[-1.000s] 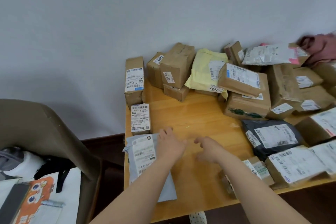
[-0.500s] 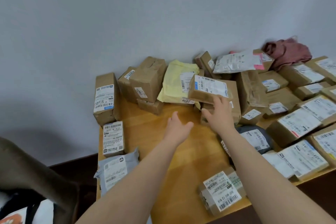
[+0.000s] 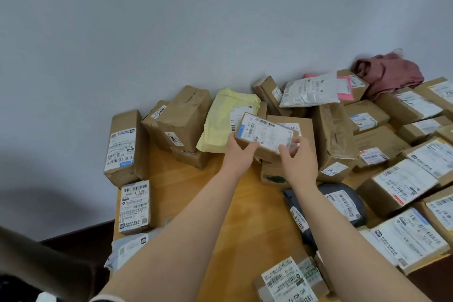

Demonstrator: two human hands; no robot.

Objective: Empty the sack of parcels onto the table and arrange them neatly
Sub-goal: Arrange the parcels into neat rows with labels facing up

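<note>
Two bare forearms reach forward over a wooden table (image 3: 186, 203), and the left hand (image 3: 239, 152) and right hand (image 3: 297, 160) grip opposite ends of a flat cardboard box (image 3: 266, 136). The fingers of both hands curl closed around its near edge, thumbs on top. The box is rectangular, brown, with a white printed shipping label facing up; its long axis runs left to right, tilted slightly down to the right, atop a larger carton (image 3: 299, 130) among the parcels, beside a crumpled yellow mailer (image 3: 223, 122).
</note>
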